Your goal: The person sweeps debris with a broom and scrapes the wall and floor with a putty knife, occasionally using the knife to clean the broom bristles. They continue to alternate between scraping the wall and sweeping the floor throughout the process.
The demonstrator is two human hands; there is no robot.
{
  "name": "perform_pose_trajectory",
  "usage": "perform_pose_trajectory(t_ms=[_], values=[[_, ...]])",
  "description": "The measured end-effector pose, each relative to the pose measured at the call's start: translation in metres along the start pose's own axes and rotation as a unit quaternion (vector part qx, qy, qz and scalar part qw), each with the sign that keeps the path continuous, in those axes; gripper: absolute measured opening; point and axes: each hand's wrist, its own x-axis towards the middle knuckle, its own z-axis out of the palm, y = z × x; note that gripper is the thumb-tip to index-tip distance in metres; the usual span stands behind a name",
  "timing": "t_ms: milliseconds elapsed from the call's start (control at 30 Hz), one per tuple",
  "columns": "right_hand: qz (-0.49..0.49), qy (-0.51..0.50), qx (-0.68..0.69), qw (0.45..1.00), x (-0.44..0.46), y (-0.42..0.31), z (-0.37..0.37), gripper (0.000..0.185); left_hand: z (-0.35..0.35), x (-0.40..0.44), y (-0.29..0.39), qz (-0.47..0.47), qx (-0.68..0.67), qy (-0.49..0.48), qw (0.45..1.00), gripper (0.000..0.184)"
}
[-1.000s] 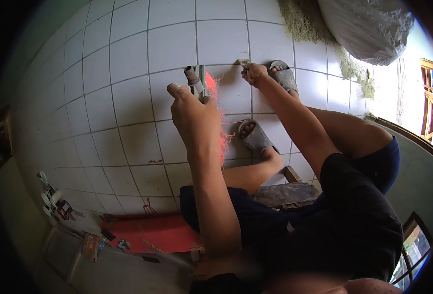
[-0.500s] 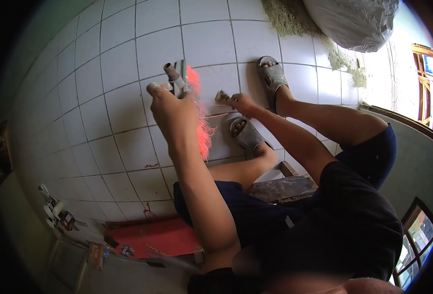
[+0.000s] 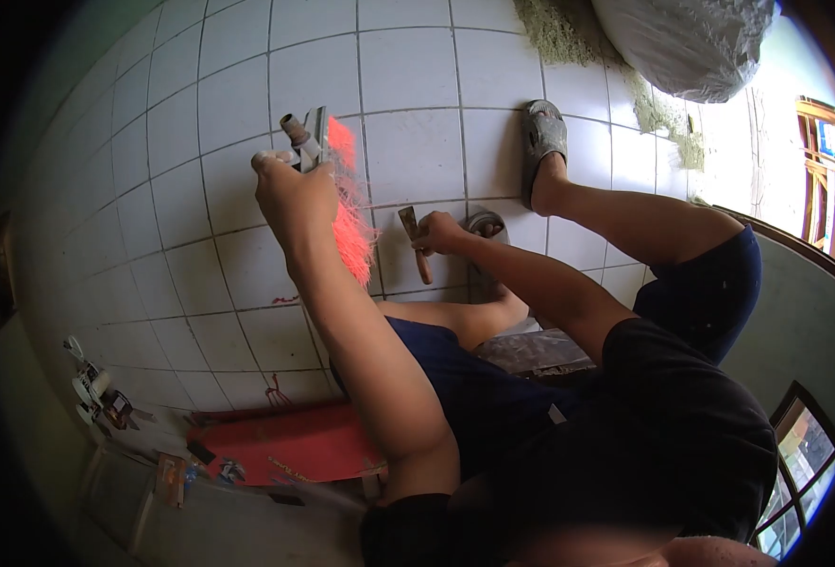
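Note:
My left hand (image 3: pixel 295 203) is closed around the grey head of a broom (image 3: pixel 314 142), near its short handle socket. The broom's orange-red bristles (image 3: pixel 351 236) face right, toward my other hand. In my right hand (image 3: pixel 439 233) is a putty knife, gripped around the middle. Its wooden handle (image 3: pixel 424 266) points down in the view and its dull blade (image 3: pixel 408 221) points up. A small gap separates the putty knife from the bristles. Fingers partly cover both tools.
White floor tiles (image 3: pixel 408 151) spread beneath my hands. My sandalled feet (image 3: pixel 542 142) stand at the right. I sit by a low worn stool (image 3: pixel 536 350). A red board (image 3: pixel 285 449) lies lower left, a grey plastic sack (image 3: pixel 687 47) upper right, beside greenish debris (image 3: pixel 559 38).
My left hand has moved left with the broom head. My right hand has shifted slightly left and down, turning the putty knife so its handle now shows.

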Motion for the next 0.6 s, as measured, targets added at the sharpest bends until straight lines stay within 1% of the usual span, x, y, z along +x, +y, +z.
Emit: perform_pose_trajectory(t_ms=[133, 267, 333, 400, 433, 467, 500, 533, 567, 600], values=[[0.007, -0.005, 0.061, 0.998, -0.009, 0.009, 0.001, 0.023, 0.005, 0.002, -0.003, 0.009, 0.005, -0.015, 1.000, 0.038], [0.045, -0.003, 0.186, 0.982, -0.038, 0.040, -0.009, 0.018, 0.011, 0.003, -0.006, 0.021, 0.013, -0.038, 0.999, 0.039], [0.082, 0.021, 0.289, 0.954, -0.057, 0.062, -0.028, 0.015, 0.015, 0.005, -0.006, 0.033, 0.015, -0.055, 0.998, 0.039], [0.107, 0.074, 0.398, 0.908, -0.077, 0.072, -0.054, 0.013, 0.016, 0.003, -0.001, 0.043, -0.006, -0.074, 0.996, 0.039], [0.097, 0.111, 0.435, 0.888, -0.076, 0.069, -0.063, 0.010, 0.014, 0.000, 0.003, 0.050, -0.021, -0.090, 0.994, 0.035], [0.095, 0.110, 0.434, 0.889, -0.076, 0.055, -0.073, 0.010, 0.012, -0.003, 0.007, 0.056, -0.036, -0.106, 0.992, 0.031], [0.034, 0.111, 0.467, 0.877, -0.077, 0.039, -0.082, 0.006, 0.010, -0.005, 0.011, 0.069, -0.066, -0.140, 0.986, 0.023], [-0.027, 0.110, 0.497, 0.860, -0.078, 0.022, -0.092, 0.002, 0.011, -0.005, 0.013, 0.070, -0.067, -0.138, 0.986, 0.023], [-0.029, 0.110, 0.496, 0.861, -0.079, 0.005, -0.102, 0.002, 0.015, -0.004, 0.014, 0.086, -0.076, -0.170, 0.979, 0.018], [-0.067, 0.102, 0.481, 0.868, -0.079, -0.012, -0.110, 0.001, 0.020, -0.003, 0.015, 0.102, -0.085, -0.203, 0.970, 0.018]])
